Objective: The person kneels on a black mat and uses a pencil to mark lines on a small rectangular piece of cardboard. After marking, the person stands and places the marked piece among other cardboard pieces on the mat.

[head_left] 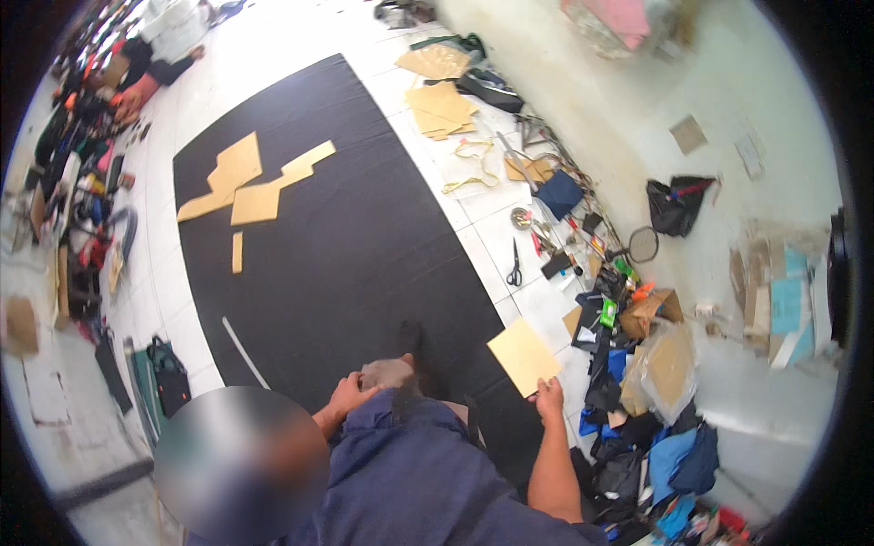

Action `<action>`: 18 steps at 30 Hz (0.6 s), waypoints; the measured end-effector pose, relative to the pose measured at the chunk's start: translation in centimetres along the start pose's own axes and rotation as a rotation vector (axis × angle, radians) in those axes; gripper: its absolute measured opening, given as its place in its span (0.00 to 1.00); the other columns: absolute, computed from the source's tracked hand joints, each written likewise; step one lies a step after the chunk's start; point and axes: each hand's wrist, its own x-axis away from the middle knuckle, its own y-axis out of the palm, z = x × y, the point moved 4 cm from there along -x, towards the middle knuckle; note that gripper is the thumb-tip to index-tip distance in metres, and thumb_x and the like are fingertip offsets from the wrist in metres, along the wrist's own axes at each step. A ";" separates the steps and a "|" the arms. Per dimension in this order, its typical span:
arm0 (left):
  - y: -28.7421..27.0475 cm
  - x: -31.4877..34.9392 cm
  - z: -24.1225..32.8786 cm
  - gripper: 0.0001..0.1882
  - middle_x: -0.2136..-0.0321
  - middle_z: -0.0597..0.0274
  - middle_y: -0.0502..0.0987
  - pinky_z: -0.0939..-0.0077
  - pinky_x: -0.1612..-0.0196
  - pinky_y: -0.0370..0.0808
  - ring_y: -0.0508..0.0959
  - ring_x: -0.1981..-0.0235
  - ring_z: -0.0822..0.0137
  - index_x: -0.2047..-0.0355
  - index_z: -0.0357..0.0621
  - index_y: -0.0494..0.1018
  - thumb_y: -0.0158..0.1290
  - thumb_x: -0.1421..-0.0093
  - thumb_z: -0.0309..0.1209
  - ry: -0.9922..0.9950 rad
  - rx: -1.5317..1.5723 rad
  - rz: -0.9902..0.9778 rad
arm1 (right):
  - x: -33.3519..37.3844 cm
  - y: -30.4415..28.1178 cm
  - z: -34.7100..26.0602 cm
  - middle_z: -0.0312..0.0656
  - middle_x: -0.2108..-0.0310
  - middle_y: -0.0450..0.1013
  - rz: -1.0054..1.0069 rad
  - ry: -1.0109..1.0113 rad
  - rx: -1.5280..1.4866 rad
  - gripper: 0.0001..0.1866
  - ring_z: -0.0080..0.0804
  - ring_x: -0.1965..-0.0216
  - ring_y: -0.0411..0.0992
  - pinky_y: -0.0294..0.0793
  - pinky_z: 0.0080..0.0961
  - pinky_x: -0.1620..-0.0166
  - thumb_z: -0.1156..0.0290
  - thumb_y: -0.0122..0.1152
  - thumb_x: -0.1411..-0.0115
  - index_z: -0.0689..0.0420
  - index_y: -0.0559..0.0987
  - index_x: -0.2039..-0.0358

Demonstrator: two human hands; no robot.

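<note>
My right hand [548, 400] grips the lower corner of a tan rectangular card piece [523, 355], over the right edge of a black cloth [364, 264] spread on the floor. My left hand [350, 395] lies by my bent leg, its fingers loosely stretched and holding nothing that shows. Farther up the cloth lie several tan card pieces, among them a stepped one [237, 164], a squarish one [256, 204] and a small strip [238, 252]. A thin pale strip, perhaps a ruler [244, 351], rests near the cloth's left side.
Right of the cloth, black scissors [515, 264], a yellow measuring tape [473, 173] and stacked card pieces [440, 109] lie on white tiles. Cloth scraps and bags [674, 455] heap along the right wall. Clutter and a dark bag [167, 375] line the left.
</note>
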 end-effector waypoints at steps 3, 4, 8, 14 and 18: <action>-2.3 -1.4 1.3 0.52 0.40 0.34 0.70 0.56 0.35 0.68 0.71 0.37 0.43 0.34 0.37 0.63 0.59 0.46 0.65 -0.036 0.082 -0.039 | -1.3 3.2 -3.5 0.48 0.62 0.78 -0.079 0.004 0.013 0.15 0.29 0.78 0.75 0.75 0.25 0.75 0.69 0.52 0.29 0.64 0.73 0.47; -2.8 -2.0 0.9 0.52 0.39 0.34 0.70 0.56 0.35 0.68 0.71 0.37 0.43 0.33 0.37 0.63 0.59 0.45 0.65 -0.034 0.108 -0.054 | -1.2 3.2 -3.7 0.48 0.62 0.78 -0.064 0.006 -0.010 0.15 0.29 0.79 0.75 0.75 0.25 0.75 0.69 0.52 0.30 0.64 0.73 0.47; -4.9 -2.7 1.0 0.53 0.37 0.35 0.68 0.56 0.33 0.66 0.68 0.34 0.43 0.31 0.38 0.60 0.57 0.44 0.66 -0.124 0.232 -0.208 | -0.7 1.2 -3.3 0.48 0.62 0.78 0.056 0.100 0.001 0.15 0.30 0.78 0.76 0.75 0.25 0.75 0.70 0.51 0.30 0.65 0.73 0.47; -7.0 -2.2 4.3 0.55 0.36 0.36 0.68 0.57 0.32 0.64 0.68 0.33 0.44 0.30 0.37 0.58 0.54 0.44 0.69 -0.146 0.323 -0.221 | 0.7 -2.3 -2.4 0.47 0.65 0.76 0.205 0.121 -0.105 0.11 0.30 0.79 0.74 0.73 0.25 0.78 0.72 0.49 0.30 0.66 0.71 0.53; -5.1 -4.9 2.1 0.57 0.36 0.36 0.67 0.57 0.32 0.64 0.67 0.33 0.45 0.30 0.37 0.57 0.54 0.45 0.70 -0.127 0.308 -0.159 | -1.5 -2.3 -2.4 0.50 0.62 0.76 0.137 0.190 0.057 0.12 0.33 0.75 0.76 0.77 0.25 0.77 0.72 0.50 0.31 0.67 0.72 0.53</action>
